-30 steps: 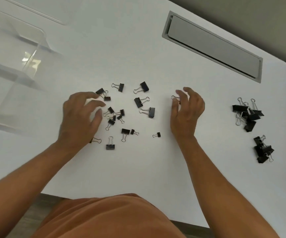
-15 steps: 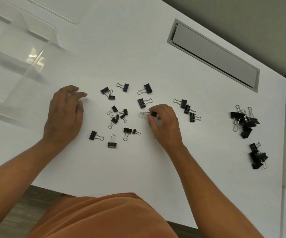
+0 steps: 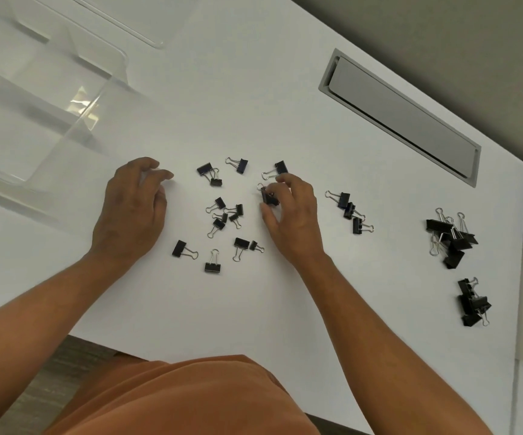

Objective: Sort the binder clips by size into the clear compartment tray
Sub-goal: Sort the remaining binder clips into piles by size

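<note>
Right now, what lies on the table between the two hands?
Head view: a loose scatter of small binder clips lies between the left hand and right hand, which pinches one clip.

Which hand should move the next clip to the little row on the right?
Probably the right hand. It already pinches a clip, and the row lies just on its right. The left hand rests on the table, farther away, holding nothing.

Clear tray [image 3: 65,98] cut off left
</note>
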